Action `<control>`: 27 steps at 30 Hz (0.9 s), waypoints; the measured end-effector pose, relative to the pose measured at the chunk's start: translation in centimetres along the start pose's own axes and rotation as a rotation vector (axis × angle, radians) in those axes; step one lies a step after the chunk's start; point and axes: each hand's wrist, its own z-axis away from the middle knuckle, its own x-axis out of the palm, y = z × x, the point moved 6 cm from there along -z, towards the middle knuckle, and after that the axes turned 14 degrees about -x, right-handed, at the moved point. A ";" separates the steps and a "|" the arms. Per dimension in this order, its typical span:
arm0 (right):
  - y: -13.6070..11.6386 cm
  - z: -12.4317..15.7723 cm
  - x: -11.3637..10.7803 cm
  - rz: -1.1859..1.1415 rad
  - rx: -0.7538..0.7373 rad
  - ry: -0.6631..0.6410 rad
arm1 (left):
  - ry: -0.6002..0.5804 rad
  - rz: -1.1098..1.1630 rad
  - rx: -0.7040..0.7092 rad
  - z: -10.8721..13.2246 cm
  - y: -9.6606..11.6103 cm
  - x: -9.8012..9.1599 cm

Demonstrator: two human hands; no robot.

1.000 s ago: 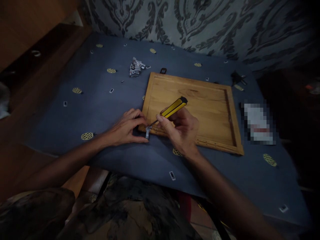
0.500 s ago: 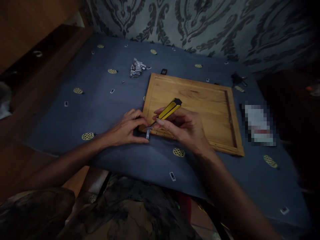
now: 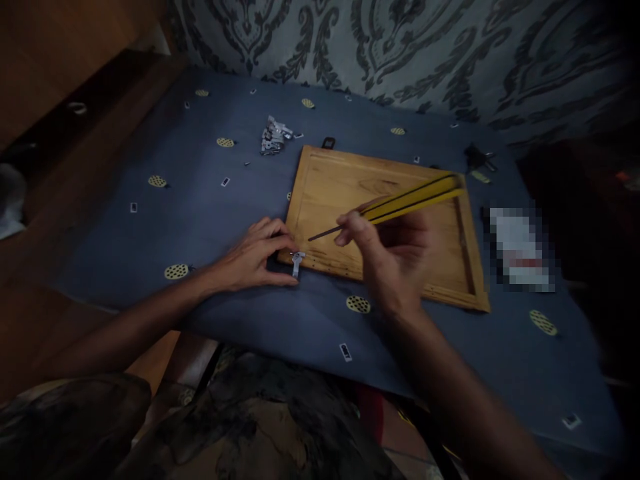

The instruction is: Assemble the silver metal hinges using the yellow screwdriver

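A yellow-and-black screwdriver (image 3: 411, 200) is in my right hand (image 3: 393, 250), its handle slanting up to the right. The dark tip points down-left, a little above the near left corner of the framed wooden panel (image 3: 345, 175). At that corner lies a small metal fitting (image 3: 298, 261), narrow with a wider head, its lower end reaching past the panel's edge. My left hand (image 3: 260, 257) holds the fitting, thumb near its lower end and fingers by its head and on the frame. The screwdriver tip is apart from the fitting.
Several similar metal fittings (image 3: 273, 137) are piled behind the panel to the left. A black loop (image 3: 329, 143) sticks out at its far edge. A dark object (image 3: 479, 159) and a blurred-out packet (image 3: 520, 247) lie to the right on the blue patterned cloth (image 3: 200, 213).
My right hand has drawn the screwdriver up and right, off the metal fitting, and tilted its handle lower to the right. My left hand has stayed in place.
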 end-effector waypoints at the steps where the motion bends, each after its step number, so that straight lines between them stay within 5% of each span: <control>1: 0.3 0.1 0.3 0.011 0.020 -0.060 | 0.000 -0.004 -0.003 0.0 0.0 0.0; 5: 1.3 0.8 1.2 0.036 0.034 -0.213 | -0.008 -0.024 -0.022 -0.1 -0.1 0.0; 20: 2.0 1.2 1.6 0.052 0.027 -0.267 | 0.003 -0.001 0.012 0.1 0.0 0.0; 27: 1.8 0.5 1.8 -0.101 0.140 -0.449 | -0.012 -0.017 -0.010 0.0 -0.1 0.0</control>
